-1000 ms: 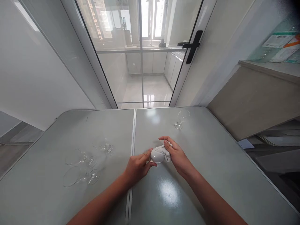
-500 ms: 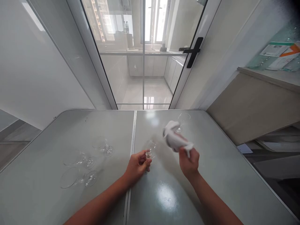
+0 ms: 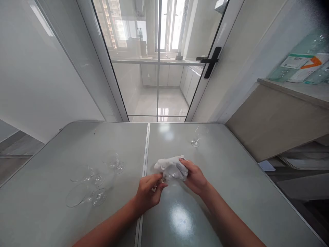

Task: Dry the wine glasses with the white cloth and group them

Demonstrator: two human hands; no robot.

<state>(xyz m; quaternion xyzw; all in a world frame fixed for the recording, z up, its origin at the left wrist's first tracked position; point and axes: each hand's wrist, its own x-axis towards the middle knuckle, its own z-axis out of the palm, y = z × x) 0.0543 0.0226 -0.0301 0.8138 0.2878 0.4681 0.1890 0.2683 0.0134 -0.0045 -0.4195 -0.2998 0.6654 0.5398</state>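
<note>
Both forearms come in from 6 o'clock over the grey folding table (image 3: 231, 192) and meet just right of its centre seam.

Left hand (image 3: 150, 190): fingers pinched together on the stem or foot end of a clear stemmed wine glass (image 3: 164, 178), wrist low, palm turned in towards 3 o'clock.

Right hand (image 3: 195, 176): clamped on a white cloth (image 3: 169, 166) bunched over the glass bowl, thumb on top, fingers curled under. The glass is in the air just above the tabletop, lying roughly level, stem towards 8 o'clock.

Handling, my read: thin-walled, light, fragile and slick on bare skin. The stem is the weak point. Best hold is low on the stem with the bowl cupped through the soft cloth, and no twisting between the hands.

At 9 o'clock of the hands, well apart: three clear stemmed glasses (image 3: 88, 174), apparently on their sides. At 1 o'clock: a clear upright glass (image 3: 197, 135). Beyond at 12: a glass door (image 3: 159, 85) with a black handle (image 3: 210, 61).
</note>
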